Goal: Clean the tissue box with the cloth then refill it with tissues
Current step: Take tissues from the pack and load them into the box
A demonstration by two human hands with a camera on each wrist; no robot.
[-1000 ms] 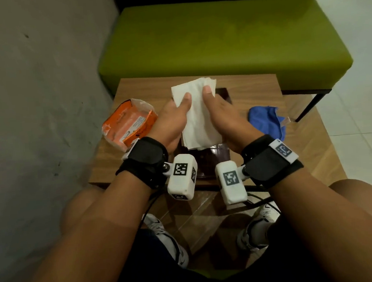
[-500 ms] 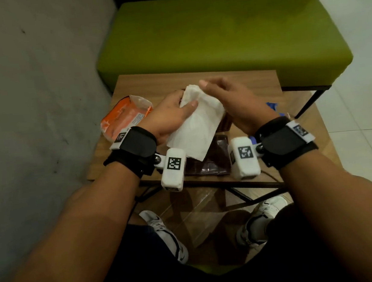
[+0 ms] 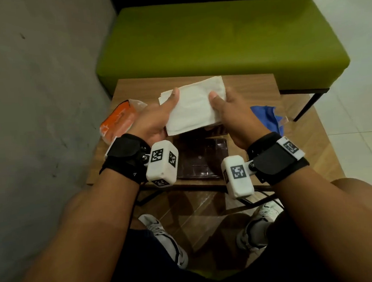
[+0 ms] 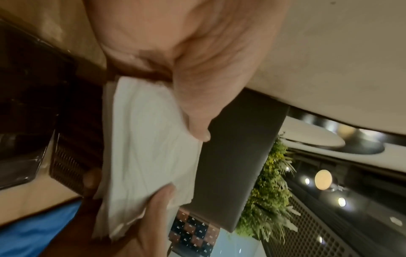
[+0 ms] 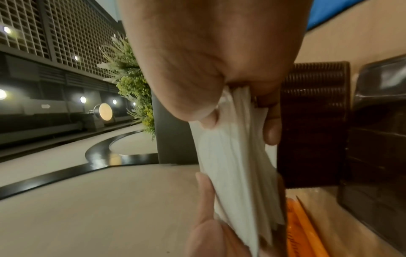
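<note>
Both hands, left hand (image 3: 154, 121) and right hand (image 3: 234, 117), pinch the tissues (image 3: 194, 108) above the tissue box (image 3: 204, 159); refilling likely calls for lowering them in squarely.

I see soft matt paper tissues (image 3: 194, 105), a glossy dark plastic tissue box (image 3: 201, 159) with ribbed sides, a wood-grain table (image 3: 252, 86), a blue cloth (image 3: 266, 115).

green bench (image 3: 217, 38) behind wooden table (image 3: 251, 84) | grey wall (image 3: 31, 86) left
</note>
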